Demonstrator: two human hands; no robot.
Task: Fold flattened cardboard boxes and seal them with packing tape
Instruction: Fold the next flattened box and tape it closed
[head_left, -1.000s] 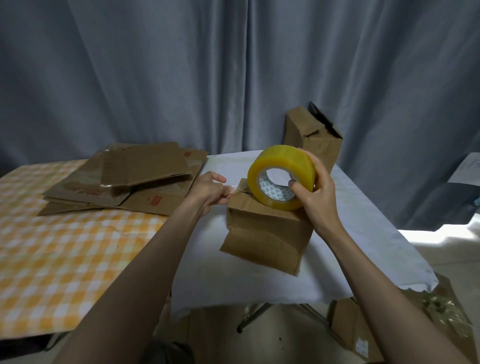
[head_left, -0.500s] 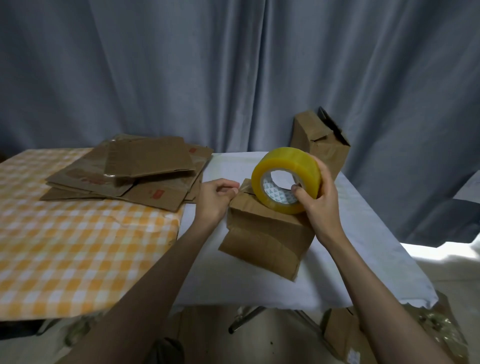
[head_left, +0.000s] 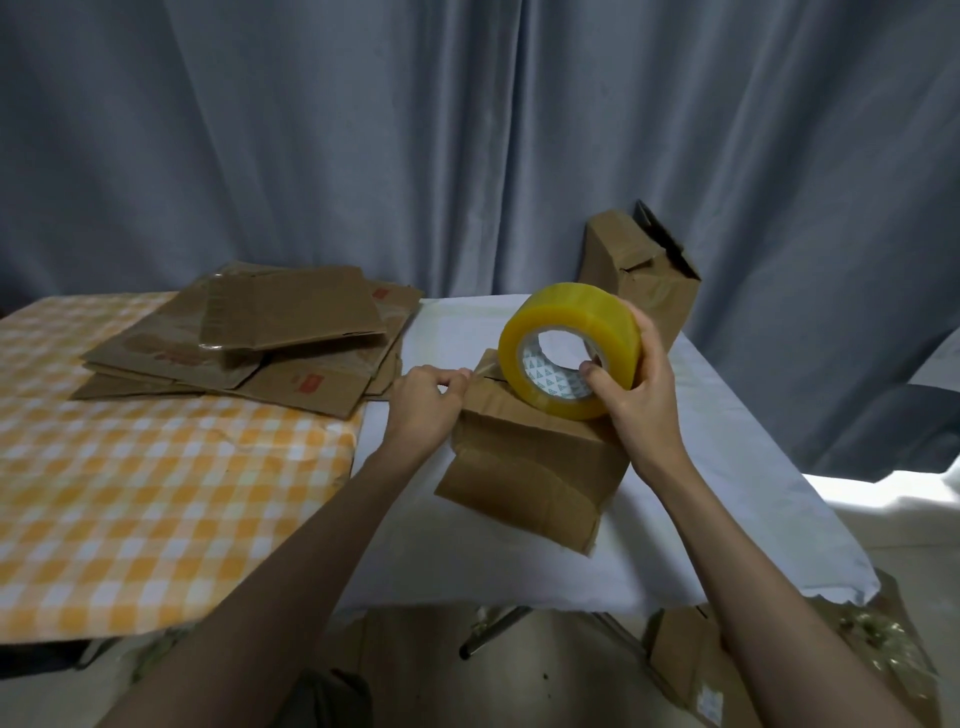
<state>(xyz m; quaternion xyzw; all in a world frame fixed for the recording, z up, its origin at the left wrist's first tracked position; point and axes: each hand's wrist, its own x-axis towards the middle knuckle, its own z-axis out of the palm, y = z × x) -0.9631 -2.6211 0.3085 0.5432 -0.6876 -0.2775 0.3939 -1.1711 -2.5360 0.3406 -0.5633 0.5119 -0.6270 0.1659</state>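
Note:
A folded brown cardboard box (head_left: 524, 467) stands on the white-covered table (head_left: 467, 561). My right hand (head_left: 636, 384) grips a yellow roll of packing tape (head_left: 569, 345) held upright on the box's top. My left hand (head_left: 428, 397) pinches the clear free end of the tape (head_left: 480, 370) at the box's top left edge. A short strip runs from the roll to my left fingers. A stack of flattened cardboard boxes (head_left: 260, 338) lies at the back left.
An orange checked cloth (head_left: 156, 493) covers the left table. Another brown box (head_left: 641, 270) stands at the back right against the grey curtain (head_left: 467, 130). More cardboard (head_left: 691, 670) lies on the floor at the lower right.
My left hand has closed in on the box's top left edge with the tape end. The view has tilted down a little. The roll stays on the box.

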